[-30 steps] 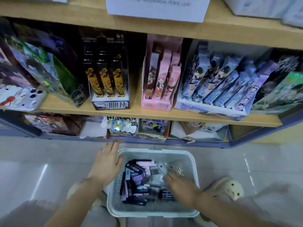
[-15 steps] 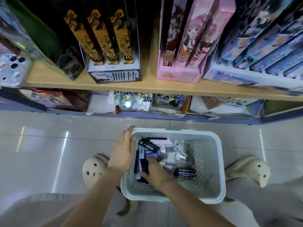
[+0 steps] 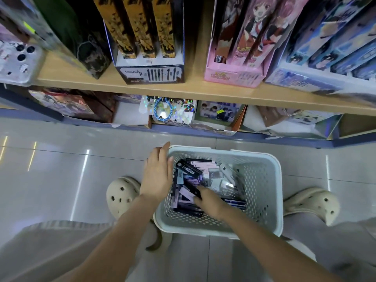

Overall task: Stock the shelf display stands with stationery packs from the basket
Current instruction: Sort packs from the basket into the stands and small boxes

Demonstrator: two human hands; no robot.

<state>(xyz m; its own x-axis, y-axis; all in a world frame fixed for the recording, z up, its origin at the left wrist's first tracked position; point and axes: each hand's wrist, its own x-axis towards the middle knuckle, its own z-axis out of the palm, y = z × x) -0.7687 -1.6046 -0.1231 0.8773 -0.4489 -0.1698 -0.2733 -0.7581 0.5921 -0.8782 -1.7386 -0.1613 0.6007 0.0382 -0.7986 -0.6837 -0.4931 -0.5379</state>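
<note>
Blk pack point(image 3: 188, 169) — diag, far-L/near-R

One head camera looks steeply down onto the basket point(image 3: 262, 155), shelf point(image 3: 193, 90) apparently near ahead.

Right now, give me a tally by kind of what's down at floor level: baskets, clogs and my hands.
Baskets: 1, the basket
Clogs: 2, the left clog and the right clog
Hands: 2, the left hand and the right hand
Total: 5
</note>
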